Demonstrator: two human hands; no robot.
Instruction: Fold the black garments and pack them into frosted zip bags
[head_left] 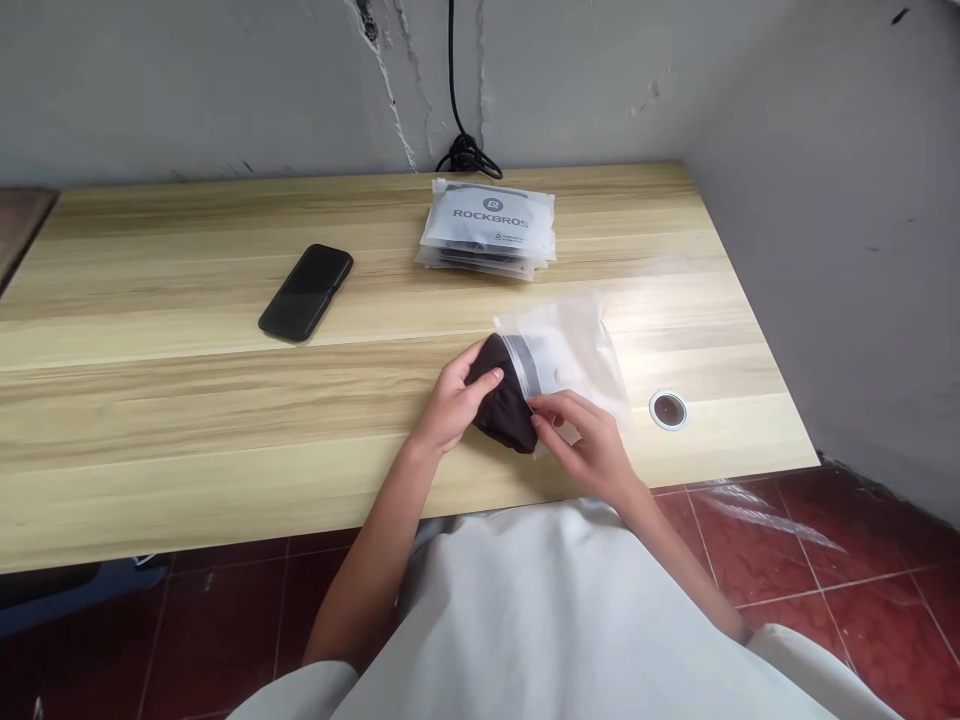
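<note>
Two hands close together: left hand (454, 405) cupping black fabric bundle (504, 405), right hand (585, 445) pinching frosted zip bag (577, 345) at mouth, over wooden surface (187, 450).

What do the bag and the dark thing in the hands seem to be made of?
The bag looks like thin frosted plastic: it is cloudy and lets the table show through. The dark cloth seems a soft matte fabric, since it lies in soft folds; the exact fibre is unclear.
</note>
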